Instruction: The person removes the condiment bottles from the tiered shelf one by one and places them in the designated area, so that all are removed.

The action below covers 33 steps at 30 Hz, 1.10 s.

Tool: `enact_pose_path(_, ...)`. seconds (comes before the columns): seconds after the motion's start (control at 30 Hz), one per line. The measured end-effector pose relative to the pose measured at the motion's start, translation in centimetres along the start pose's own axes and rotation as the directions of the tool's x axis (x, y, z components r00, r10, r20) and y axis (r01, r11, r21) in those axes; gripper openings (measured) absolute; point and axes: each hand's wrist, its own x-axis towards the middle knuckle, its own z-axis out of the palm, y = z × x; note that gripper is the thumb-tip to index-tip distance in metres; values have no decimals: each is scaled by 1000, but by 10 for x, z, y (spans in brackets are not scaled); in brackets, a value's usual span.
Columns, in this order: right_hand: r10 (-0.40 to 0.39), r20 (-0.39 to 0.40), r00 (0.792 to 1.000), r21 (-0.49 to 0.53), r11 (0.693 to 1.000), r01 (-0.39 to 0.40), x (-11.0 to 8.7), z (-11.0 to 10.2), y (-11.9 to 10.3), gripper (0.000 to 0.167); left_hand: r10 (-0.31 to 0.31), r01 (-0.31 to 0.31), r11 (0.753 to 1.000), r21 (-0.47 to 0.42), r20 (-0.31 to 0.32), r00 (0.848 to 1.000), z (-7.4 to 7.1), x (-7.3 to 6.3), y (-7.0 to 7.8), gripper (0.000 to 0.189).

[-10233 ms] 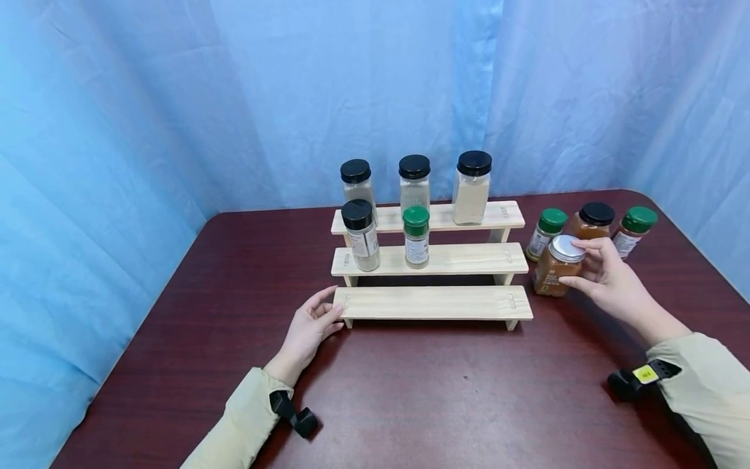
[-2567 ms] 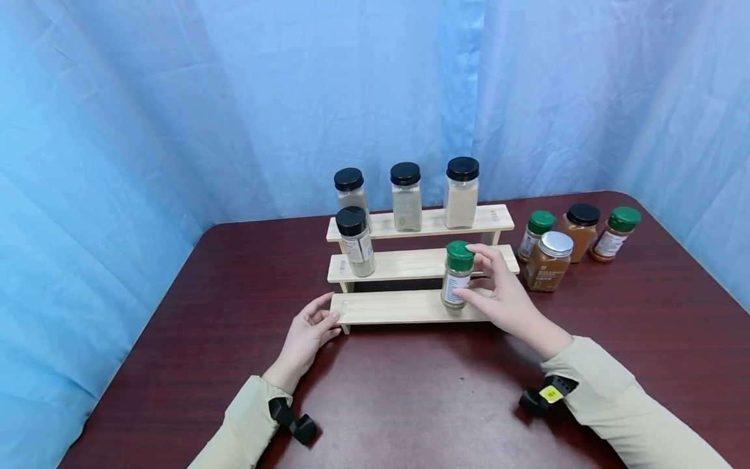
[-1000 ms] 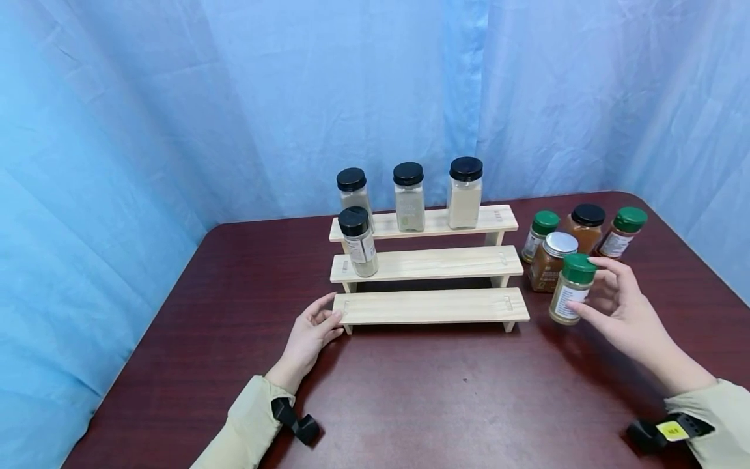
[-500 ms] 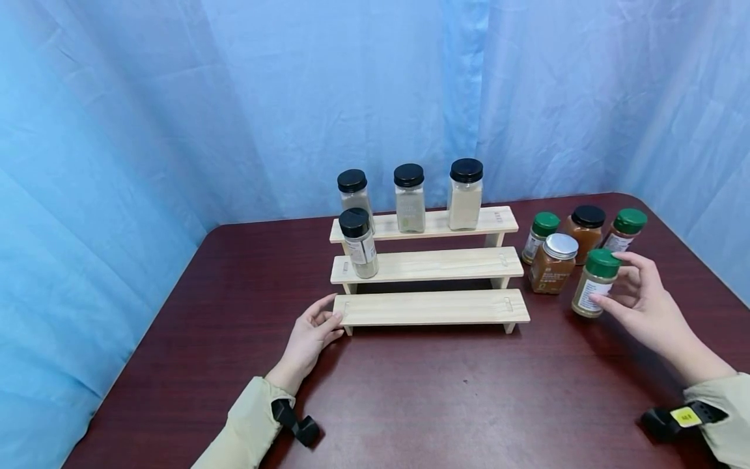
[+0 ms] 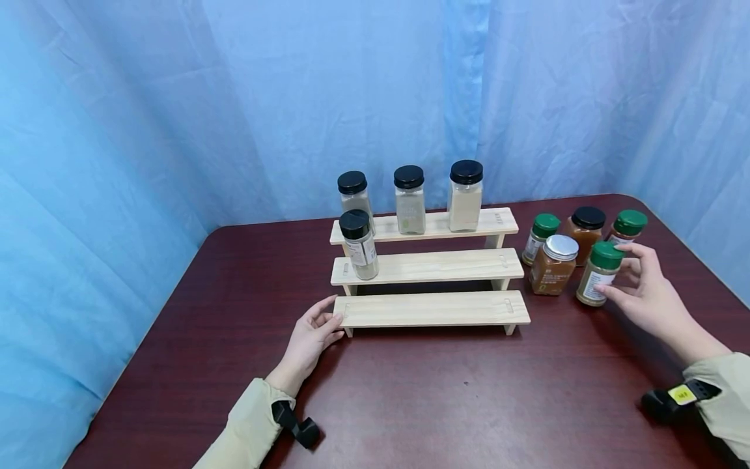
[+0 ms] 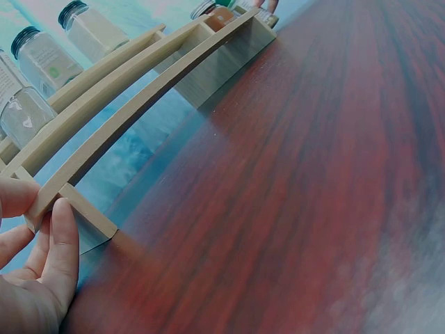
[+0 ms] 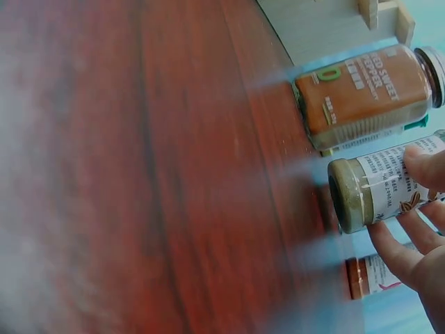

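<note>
My left hand pinches the left end of the bottom tier of a three-tier wooden spice rack; the left wrist view shows thumb and fingers around that corner. At the right, my right hand grips a green-capped spice jar, thumb on its label and fingers behind. This jar stands nearly upright, close over the table, beside a silver-lidded jar of red sweet pepper. Three black-lidded jars stand on the top tier, one of them pale-filled. A black-capped shaker is on the middle tier's left end.
Behind the held jar are a black-lidded brown jar, a green-capped jar and another green-capped jar, partly hidden by the right hand. The dark red table reaches blue curtains at the back and sides.
The green-capped jar has gone from the middle tier, past the bottom tier, to the jars at the right in my right hand, lately shifting slightly back. My left hand stays on the rack.
</note>
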Motion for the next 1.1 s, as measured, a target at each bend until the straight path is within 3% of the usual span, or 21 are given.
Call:
enact_pose_path(0.3, 59, 25, 998, -49, 997, -58, 4, 1, 5, 73, -6, 6, 1000, -6, 0, 1000, 0, 1, -2, 52)
enact_pose_path(0.57, -4, 19, 1000, -39, 999, 5, 8, 3, 5, 72, 2, -2, 1000, -2, 3, 1000, 0, 1, -1, 52)
enact_pose_path(0.83, -27, -30, 999, -106, 994, 24, 13, -1, 1, 66, 8, -8, 1000, 0, 2, 1000, 0, 1, -1, 52)
enact_pose_path(1.1, -34, -24, 999, -84, 996, 32, 15, 1, 5, 65, 5, -5, 1000, -1, 5, 1000, -1, 2, -1, 51)
